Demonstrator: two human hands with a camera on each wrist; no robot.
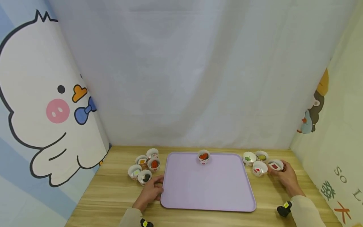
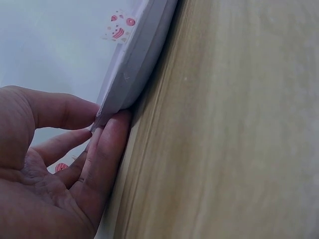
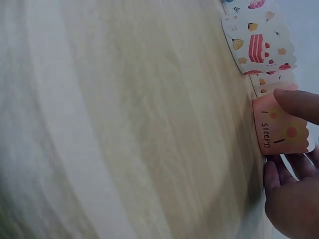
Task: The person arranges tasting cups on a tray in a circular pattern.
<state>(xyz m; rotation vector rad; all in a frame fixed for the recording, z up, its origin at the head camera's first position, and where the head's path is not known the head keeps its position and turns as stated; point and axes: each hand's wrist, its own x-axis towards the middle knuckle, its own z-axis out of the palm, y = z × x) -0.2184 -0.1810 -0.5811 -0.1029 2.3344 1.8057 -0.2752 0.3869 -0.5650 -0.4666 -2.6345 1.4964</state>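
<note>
A flat lilac tray (image 1: 208, 186) lies on the wooden table. My left hand (image 1: 151, 190) pinches its left edge; in the left wrist view the thumb is over the tray's rim (image 2: 132, 74) and the fingers reach beneath it. At the right, my right hand (image 1: 287, 176) holds a paper baking cup (image 1: 275, 165) with a dark red piece inside. The right wrist view shows this cup's pink printed wall (image 3: 279, 127) between thumb and fingers, its base at the tabletop. Another paper cup (image 1: 203, 157), with orange-red contents, stands on the tray near its far edge.
Beside the held cup stand a cup with green bits (image 1: 249, 159), one with a yellow-green piece (image 1: 261, 156) and one with a red piece (image 1: 259, 168). Several filled cups (image 1: 145, 177) cluster left of the tray. A white curtain (image 1: 181, 78) hangs behind the table.
</note>
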